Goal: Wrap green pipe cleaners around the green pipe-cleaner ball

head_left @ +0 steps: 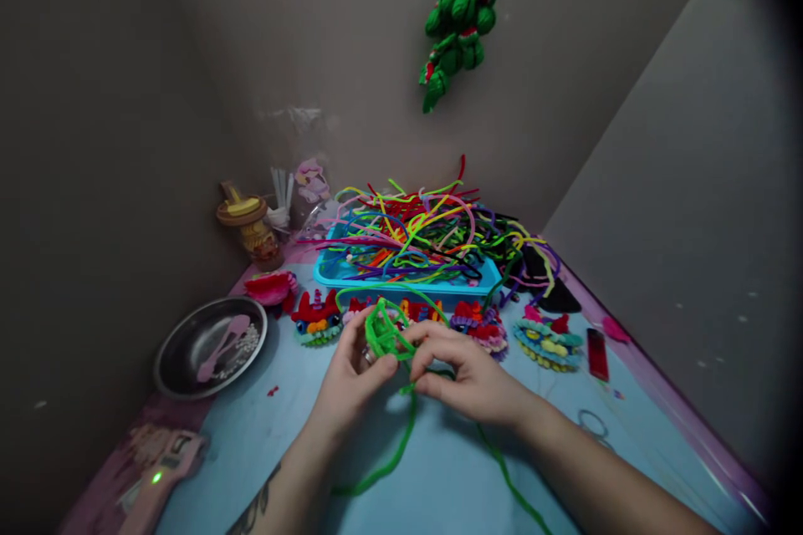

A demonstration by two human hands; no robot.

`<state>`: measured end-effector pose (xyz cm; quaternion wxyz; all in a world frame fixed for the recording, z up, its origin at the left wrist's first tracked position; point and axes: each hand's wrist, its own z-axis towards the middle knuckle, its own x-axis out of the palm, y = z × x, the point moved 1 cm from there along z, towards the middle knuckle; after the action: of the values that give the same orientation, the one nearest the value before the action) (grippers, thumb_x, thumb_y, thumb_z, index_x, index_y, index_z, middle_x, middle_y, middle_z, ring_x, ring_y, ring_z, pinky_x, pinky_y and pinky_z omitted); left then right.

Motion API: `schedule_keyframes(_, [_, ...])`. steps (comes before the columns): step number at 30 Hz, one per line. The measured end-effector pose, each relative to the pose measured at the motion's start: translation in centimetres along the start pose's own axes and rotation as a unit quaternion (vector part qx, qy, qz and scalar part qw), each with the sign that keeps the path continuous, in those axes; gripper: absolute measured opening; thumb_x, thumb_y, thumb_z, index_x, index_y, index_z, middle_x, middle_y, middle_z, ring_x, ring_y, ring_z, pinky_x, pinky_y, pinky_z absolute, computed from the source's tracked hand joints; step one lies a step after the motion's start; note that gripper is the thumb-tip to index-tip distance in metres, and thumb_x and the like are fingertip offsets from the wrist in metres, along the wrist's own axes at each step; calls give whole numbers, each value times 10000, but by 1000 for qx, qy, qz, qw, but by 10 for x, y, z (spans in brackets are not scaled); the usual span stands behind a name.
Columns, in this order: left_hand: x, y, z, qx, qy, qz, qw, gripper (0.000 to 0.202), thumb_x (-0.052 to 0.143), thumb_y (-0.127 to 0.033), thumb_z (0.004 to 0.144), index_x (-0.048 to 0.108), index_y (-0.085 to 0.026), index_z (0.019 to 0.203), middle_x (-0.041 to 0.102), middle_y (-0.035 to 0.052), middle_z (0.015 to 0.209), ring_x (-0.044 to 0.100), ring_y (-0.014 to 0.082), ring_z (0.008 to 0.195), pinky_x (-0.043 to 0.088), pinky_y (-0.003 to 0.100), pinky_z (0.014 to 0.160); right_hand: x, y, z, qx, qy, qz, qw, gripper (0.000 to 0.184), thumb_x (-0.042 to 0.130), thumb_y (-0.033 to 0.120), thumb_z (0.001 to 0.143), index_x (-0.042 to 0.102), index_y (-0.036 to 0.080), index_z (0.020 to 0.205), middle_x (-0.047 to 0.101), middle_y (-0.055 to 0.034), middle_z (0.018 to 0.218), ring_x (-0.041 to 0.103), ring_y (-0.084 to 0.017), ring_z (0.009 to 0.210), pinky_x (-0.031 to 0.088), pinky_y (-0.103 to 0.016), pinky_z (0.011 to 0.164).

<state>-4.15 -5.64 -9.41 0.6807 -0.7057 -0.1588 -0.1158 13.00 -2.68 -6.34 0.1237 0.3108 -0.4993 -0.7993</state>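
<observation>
A small cage-like shape of bent bright green pipe cleaners [384, 330] sits between my hands, above the middle of the table. My left hand [355, 380] is closed round its left side, thumb along the lower edge. At its right side my right hand [457, 368] has its fingertips pinched on a green pipe cleaner strand. Long green ends hang down to the tabletop, one curling left and another running to the lower right. A further strand arcs up behind the shape. My fingers hide part of where the strands join.
Behind is a blue tray [407, 291] heaped with colourful pipe cleaners [407, 226]. Several finished fuzzy pieces [549, 340] line its front. At left stand a metal bowl [181, 389] with beads and a pink glue gun [166, 468]. A green fuzzy bunch [461, 25] hangs above.
</observation>
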Motion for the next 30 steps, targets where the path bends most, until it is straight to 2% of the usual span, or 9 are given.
schedule_keyframes(5, [-3, 0, -1, 87, -23, 146, 985, 638, 716, -257, 723, 414, -295, 1284, 516, 96, 1305, 596, 238, 1055, 491, 367, 861, -4, -6, 1, 18, -54, 35, 998, 46, 616, 199, 809, 625, 196, 764, 587, -92, 1146, 561, -226, 1115, 408, -387, 957])
schedule_keyframes(8, [-8, 7, -4, 180, -49, 320, 929, 647, 664, -212, 762, 372, -279, 1335, 454, 118, 1357, 540, 258, 1138, 466, 395, 911, -3, -8, 1, 21, -62, 43, 997, 28, 623, 204, 809, 637, 199, 785, 594, -94, 1168, 556, -231, 1125, 399, -394, 966])
schedule_keyframes(11, [-10, 14, -6, 263, -40, 430, 862, 667, 622, -170, 782, 331, -277, 1373, 460, 119, 1336, 475, 271, 1210, 465, 410, 921, -2, -9, 0, 23, -61, 29, 997, 18, 648, 201, 793, 666, 199, 789, 614, -89, 1124, 561, -228, 1105, 399, -379, 960])
schedule_keyframes(15, [-9, 13, -7, 310, -25, 485, 817, 647, 585, -126, 794, 332, -275, 1371, 470, 109, 1293, 457, 257, 1215, 454, 418, 947, -1, -10, 0, 19, -80, 41, 996, 23, 656, 208, 788, 676, 200, 779, 642, -73, 1005, 588, -211, 1023, 426, -351, 917])
schedule_keyframes(19, [-6, 7, -10, 326, -49, 499, 801, 568, 566, -88, 785, 430, -279, 1303, 430, 95, 1246, 472, 241, 1176, 428, 422, 978, 0, -12, 1, 22, -98, 85, 991, 16, 679, 219, 769, 678, 205, 762, 652, -59, 942, 606, -197, 949, 452, -336, 868])
schedule_keyframes(21, [-6, 6, -11, 326, -63, 487, 808, 550, 576, -104, 785, 444, -284, 1288, 418, 95, 1245, 469, 244, 1170, 436, 424, 960, 0, -14, 1, 21, -108, 109, 988, 29, 681, 228, 768, 677, 205, 752, 655, -51, 887, 614, -187, 892, 470, -325, 823])
schedule_keyframes(23, [-6, 6, -9, 298, -72, 462, 832, 553, 593, -138, 783, 434, -277, 1294, 421, 105, 1266, 468, 254, 1168, 450, 422, 926, 0, -16, 1, 19, -129, 119, 984, 41, 678, 238, 771, 676, 203, 749, 655, -50, 860, 619, -182, 850, 484, -317, 779])
schedule_keyframes(28, [-9, 8, 1, 96, -79, 264, 957, 524, 623, -262, 782, 445, -229, 1274, 510, 134, 1247, 571, 235, 1019, 482, 369, 812, -3, -16, 0, -3, -174, 76, 982, 23, 673, 197, 773, 683, 209, 756, 671, -53, 860, 628, -178, 834, 494, -307, 753])
schedule_keyframes(30, [-8, 6, 4, 27, -56, 165, 984, 510, 650, -321, 770, 481, -220, 1241, 570, 126, 1183, 587, 233, 1002, 481, 350, 799, -2, -15, -1, -15, -166, 45, 985, 55, 665, 165, 776, 690, 213, 768, 677, -51, 859, 631, -172, 829, 495, -297, 744])
